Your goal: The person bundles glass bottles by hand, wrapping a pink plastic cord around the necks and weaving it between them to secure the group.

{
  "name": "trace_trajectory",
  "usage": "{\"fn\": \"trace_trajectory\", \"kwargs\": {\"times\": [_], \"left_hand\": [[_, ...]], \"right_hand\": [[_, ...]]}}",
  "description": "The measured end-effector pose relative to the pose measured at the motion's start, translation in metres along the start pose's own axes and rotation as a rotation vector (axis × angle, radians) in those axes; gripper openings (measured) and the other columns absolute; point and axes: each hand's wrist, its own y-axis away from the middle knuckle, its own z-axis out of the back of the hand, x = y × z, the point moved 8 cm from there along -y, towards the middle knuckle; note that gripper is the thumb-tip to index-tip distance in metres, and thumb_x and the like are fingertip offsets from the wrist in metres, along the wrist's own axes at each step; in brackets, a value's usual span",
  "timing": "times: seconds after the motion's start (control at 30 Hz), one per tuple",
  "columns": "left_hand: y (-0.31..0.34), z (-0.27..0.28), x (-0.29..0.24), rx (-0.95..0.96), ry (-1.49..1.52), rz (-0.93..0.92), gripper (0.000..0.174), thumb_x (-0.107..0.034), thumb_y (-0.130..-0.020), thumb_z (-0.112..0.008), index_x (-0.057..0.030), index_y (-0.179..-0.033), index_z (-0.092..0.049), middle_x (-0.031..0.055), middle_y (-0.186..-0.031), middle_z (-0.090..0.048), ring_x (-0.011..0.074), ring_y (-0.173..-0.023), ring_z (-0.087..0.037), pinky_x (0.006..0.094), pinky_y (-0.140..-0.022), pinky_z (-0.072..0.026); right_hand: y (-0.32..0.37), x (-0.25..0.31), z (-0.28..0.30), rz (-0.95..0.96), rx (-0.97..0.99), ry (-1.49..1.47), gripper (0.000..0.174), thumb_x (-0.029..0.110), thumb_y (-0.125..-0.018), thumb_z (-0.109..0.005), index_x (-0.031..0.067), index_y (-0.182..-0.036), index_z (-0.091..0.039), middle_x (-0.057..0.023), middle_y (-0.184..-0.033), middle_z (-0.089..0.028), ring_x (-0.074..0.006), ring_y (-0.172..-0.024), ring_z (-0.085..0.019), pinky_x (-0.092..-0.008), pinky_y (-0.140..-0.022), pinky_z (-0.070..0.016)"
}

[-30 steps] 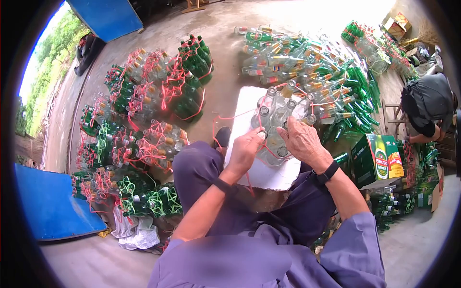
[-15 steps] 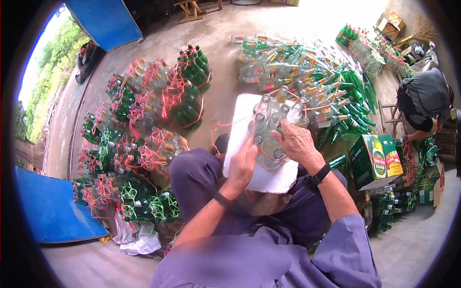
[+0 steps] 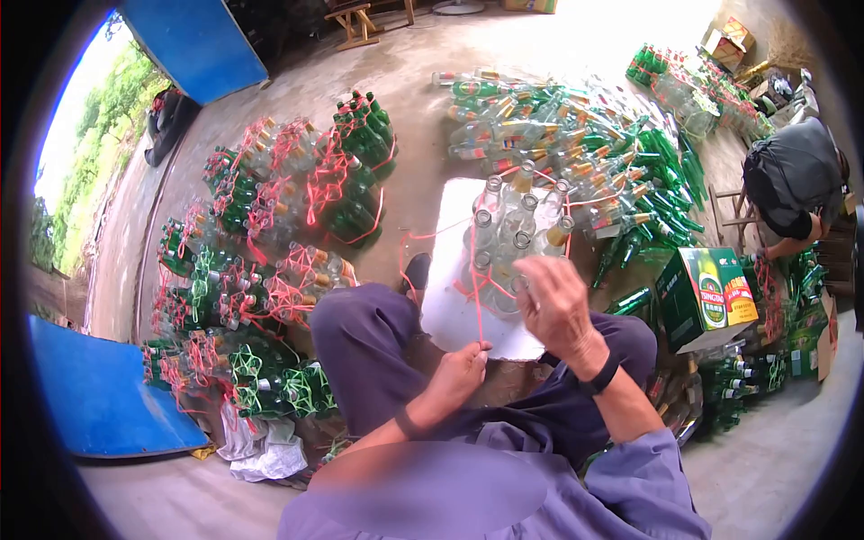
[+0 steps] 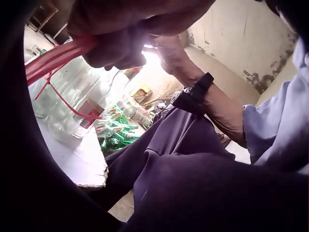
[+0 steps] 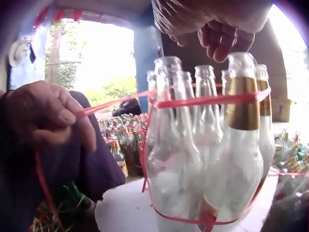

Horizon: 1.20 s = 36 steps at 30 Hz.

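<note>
A cluster of clear glass bottles [image 3: 517, 223] stands upright on a white foam board [image 3: 443, 297] between the person's knees. Pink plastic string [image 5: 207, 101] circles the bottle necks, and another loop runs round their lower bodies. My left hand [image 3: 457, 376] pinches the string near the lap; in the head view it stretches straight from the bottles to the fingers. Over the near-right bottles hovers my right hand [image 3: 560, 310]. Its loosely bent fingers [image 5: 224, 43] hang just above a gold-labelled bottle neck in the right wrist view, with nothing showing in them.
Bundles of tied bottles [image 3: 351, 202] crowd the floor at left. A large heap of loose bottles [image 3: 576, 135] lies ahead to the right. A green beer carton [image 3: 693, 310] stands to the right, and another person [image 3: 792, 180] bends over beyond it.
My left hand has moved from beside the bottles down toward the lap, drawing the string straight. My right hand has come off the bottle tops and shifted nearer the body.
</note>
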Motion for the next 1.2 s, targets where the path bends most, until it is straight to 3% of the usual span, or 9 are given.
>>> {"fn": "trace_trajectory", "kwargs": {"times": [0.1, 0.3, 0.43, 0.5, 0.57, 0.7, 0.9, 0.97, 1.2], "left_hand": [[0.010, -0.004, -0.008, 0.034, -0.086, -0.072, 0.030, -0.018, -0.102, -0.046, 0.0029, -0.116, -0.063, 0.0026, -0.068, -0.059, 0.0098, -0.062, -0.056, 0.0289, -0.062, -0.0485], [0.030, 0.005, -0.037, 0.157, 0.018, -0.040, 0.023, -0.016, -0.101, -0.048, 0.0015, -0.100, -0.063, 0.0117, -0.072, -0.064, 0.0180, -0.064, -0.063, 0.0358, -0.062, -0.0510], [0.035, 0.012, -0.040, 0.220, -0.044, 0.041, 0.018, -0.013, -0.098, -0.052, 0.0006, -0.098, -0.064, 0.0157, -0.072, -0.063, 0.0240, -0.063, -0.064, 0.0374, -0.061, -0.0505], [0.031, 0.023, -0.064, 0.135, -0.334, -0.338, 0.014, -0.013, -0.095, -0.059, -0.0007, -0.099, -0.065, 0.0182, -0.073, -0.063, 0.0289, -0.063, -0.065, 0.0370, -0.060, -0.0497], [0.028, 0.036, -0.079, 0.081, -0.458, -0.382, 0.013, -0.013, -0.092, -0.064, -0.0013, -0.096, -0.066, 0.0206, -0.075, -0.062, 0.0341, -0.066, -0.065, 0.0375, -0.060, -0.0495], [0.005, 0.063, -0.102, 0.003, -0.402, -0.327, 0.022, -0.014, -0.095, -0.067, 0.0040, -0.106, -0.070, 0.0158, -0.089, -0.073, 0.0198, -0.080, -0.071, 0.0307, -0.071, -0.0545], [-0.057, 0.070, -0.160, -0.342, -0.598, -0.687, 0.031, -0.020, -0.093, -0.067, -0.0005, -0.117, -0.066, 0.0192, -0.111, -0.068, 0.0354, -0.107, -0.063, 0.0415, -0.093, -0.0493], [-0.092, 0.064, -0.149, -0.398, -0.560, -0.682, 0.036, -0.024, -0.099, -0.061, -0.0011, -0.127, -0.061, 0.0173, -0.129, -0.061, 0.0354, -0.129, -0.050, 0.0446, -0.110, -0.0375], [-0.136, 0.035, -0.127, -0.540, -0.692, -0.760, 0.032, -0.020, -0.096, -0.059, 0.0006, -0.121, -0.063, 0.0159, -0.125, -0.061, 0.0360, -0.125, -0.051, 0.0465, -0.107, -0.0377]], "right_hand": [[0.019, 0.034, -0.022, 0.167, 0.188, -0.140, 0.040, 0.014, -0.075, -0.067, -0.0003, -0.112, -0.062, -0.0129, -0.111, -0.064, -0.0306, -0.103, -0.063, -0.0428, -0.091, -0.0503], [0.052, 0.052, -0.055, 0.220, 0.403, -0.198, 0.037, 0.012, -0.077, -0.065, -0.0012, -0.112, -0.063, -0.0132, -0.126, -0.061, -0.0307, -0.131, -0.049, -0.0445, -0.106, -0.0428], [0.051, 0.051, -0.050, 0.269, 0.324, -0.209, 0.031, 0.013, -0.078, -0.064, 0.0002, -0.106, -0.063, -0.0127, -0.116, -0.062, -0.0303, -0.123, -0.054, -0.0462, -0.105, -0.0430], [0.051, 0.048, -0.050, 0.274, 0.311, -0.233, 0.027, 0.013, -0.078, -0.064, 0.0012, -0.102, -0.062, -0.0122, -0.110, -0.062, -0.0298, -0.119, -0.057, -0.0466, -0.106, -0.0427], [0.052, 0.050, -0.051, 0.287, 0.333, -0.253, 0.021, 0.013, -0.078, -0.064, 0.0037, -0.096, -0.059, -0.0101, -0.098, -0.059, -0.0278, -0.107, -0.060, -0.0462, -0.105, -0.0426], [0.059, 0.048, -0.058, 0.282, 0.254, -0.224, 0.017, 0.013, -0.079, -0.063, 0.0054, -0.092, -0.056, -0.0081, -0.089, -0.055, -0.0261, -0.097, -0.059, -0.0450, -0.101, -0.0433], [0.063, 0.058, -0.061, 0.249, 0.295, -0.333, 0.016, 0.012, -0.079, -0.064, 0.0067, -0.091, -0.055, -0.0059, -0.083, -0.050, -0.0240, -0.087, -0.056, -0.0419, -0.088, -0.0442], [0.060, 0.054, -0.063, 0.174, 0.305, -0.476, 0.013, 0.013, -0.087, -0.063, 0.0064, -0.079, -0.055, -0.0075, -0.075, -0.055, -0.0248, -0.078, -0.059, -0.0395, -0.083, -0.0454], [0.068, 0.038, -0.073, -0.231, 0.125, -0.793, 0.029, 0.009, -0.094, -0.059, 0.0006, -0.067, -0.051, -0.0136, -0.062, -0.054, -0.0307, -0.059, -0.054, -0.0425, -0.064, -0.0456]]}}
